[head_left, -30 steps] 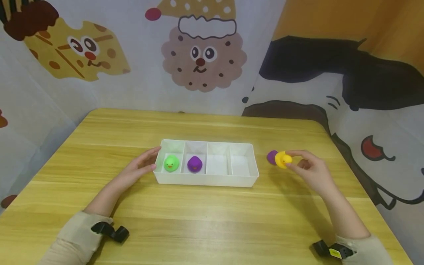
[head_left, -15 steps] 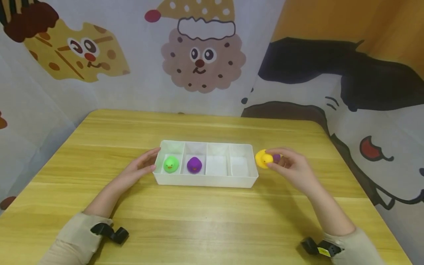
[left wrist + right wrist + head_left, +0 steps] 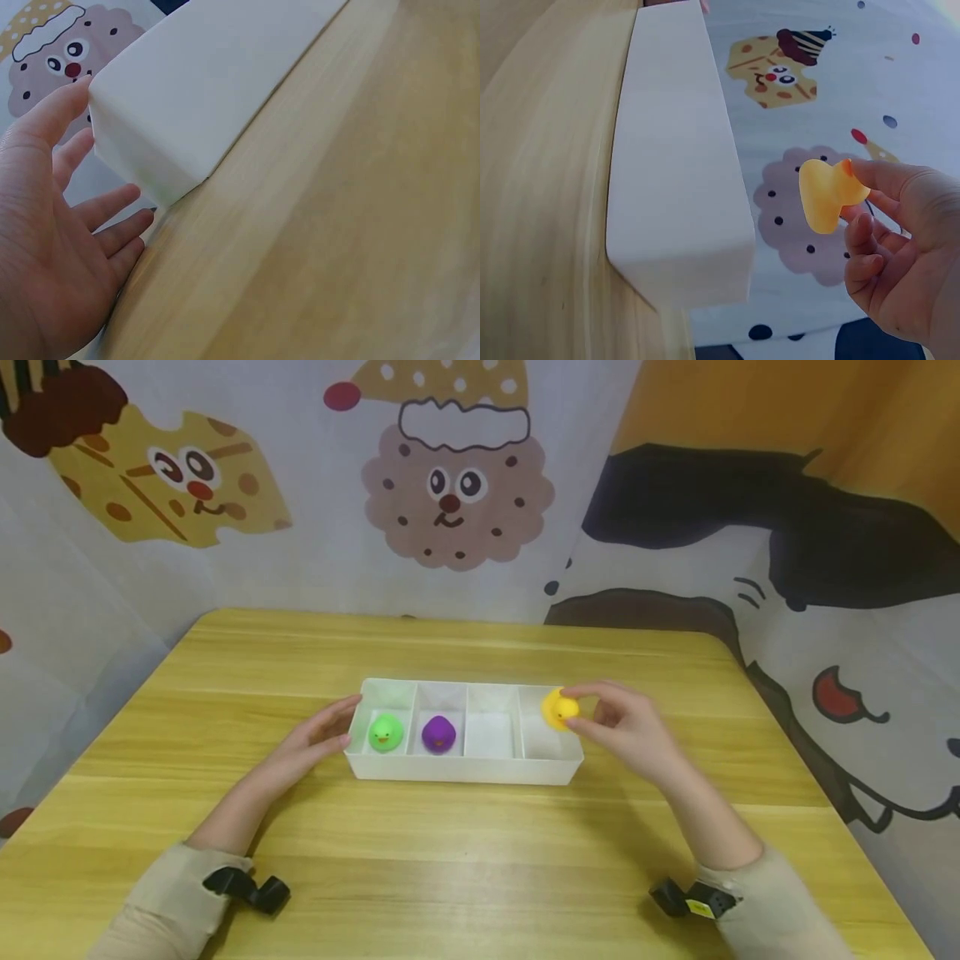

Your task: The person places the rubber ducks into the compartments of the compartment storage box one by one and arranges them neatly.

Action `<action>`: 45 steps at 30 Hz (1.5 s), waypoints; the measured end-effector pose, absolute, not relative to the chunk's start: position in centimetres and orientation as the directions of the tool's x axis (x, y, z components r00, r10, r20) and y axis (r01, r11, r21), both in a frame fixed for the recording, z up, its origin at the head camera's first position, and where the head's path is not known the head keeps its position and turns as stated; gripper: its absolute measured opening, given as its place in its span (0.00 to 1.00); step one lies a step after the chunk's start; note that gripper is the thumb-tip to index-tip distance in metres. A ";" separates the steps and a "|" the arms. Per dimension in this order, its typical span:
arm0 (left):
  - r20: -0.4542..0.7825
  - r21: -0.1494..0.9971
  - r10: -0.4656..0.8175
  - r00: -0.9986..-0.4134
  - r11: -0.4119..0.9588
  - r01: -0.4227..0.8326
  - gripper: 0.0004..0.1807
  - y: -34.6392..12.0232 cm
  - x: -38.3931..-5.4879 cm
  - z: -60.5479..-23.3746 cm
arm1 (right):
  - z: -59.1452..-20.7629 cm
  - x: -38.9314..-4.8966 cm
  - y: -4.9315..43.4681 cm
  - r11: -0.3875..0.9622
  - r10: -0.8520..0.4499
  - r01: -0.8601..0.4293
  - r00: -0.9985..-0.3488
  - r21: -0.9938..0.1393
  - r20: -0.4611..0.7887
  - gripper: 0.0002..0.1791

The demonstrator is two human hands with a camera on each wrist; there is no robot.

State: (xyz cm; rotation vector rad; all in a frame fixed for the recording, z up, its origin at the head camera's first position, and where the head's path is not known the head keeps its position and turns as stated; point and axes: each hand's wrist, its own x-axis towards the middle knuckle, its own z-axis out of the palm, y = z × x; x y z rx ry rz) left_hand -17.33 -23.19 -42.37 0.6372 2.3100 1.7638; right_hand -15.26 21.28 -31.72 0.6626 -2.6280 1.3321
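A yellow rubber duck is pinched between the thumb and fingers of my right hand, over the far-right compartment of a white divided box. The right wrist view shows the duck held up beside the box's outer wall. A green duck sits in the leftmost compartment and a purple duck in the one beside it. My left hand is at the box's left end, fingers extended. In the left wrist view its thumb tip meets the box's corner.
The box stands on a wooden table with a printed cartoon curtain behind it. Black wrist cameras are strapped to the left sleeve and the right sleeve.
My right hand has carried the yellow duck leftward from the table to over the box's right end. The purple thing that showed on the table is now out of sight. My left hand stays put.
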 end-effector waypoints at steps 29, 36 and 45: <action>0.117 0.950 0.424 -0.898 0.217 0.226 0.31 -23.1 -17.2 -42.3 | -32.9 -19.2 15.5 0.498 -0.501 -0.471 -0.842 -0.728 0.202 0.18; 0.117 0.952 0.426 -0.897 0.210 0.224 0.31 -23.1 -17.2 -42.4 | -34.0 -20.1 15.2 0.501 -0.536 -0.500 -0.820 -0.706 0.200 0.17; 0.118 0.952 0.424 -0.898 0.208 0.223 0.31 -23.1 -17.1 -42.4 | -34.9 -20.7 14.9 0.544 -0.521 -0.426 -0.847 -0.723 0.106 0.17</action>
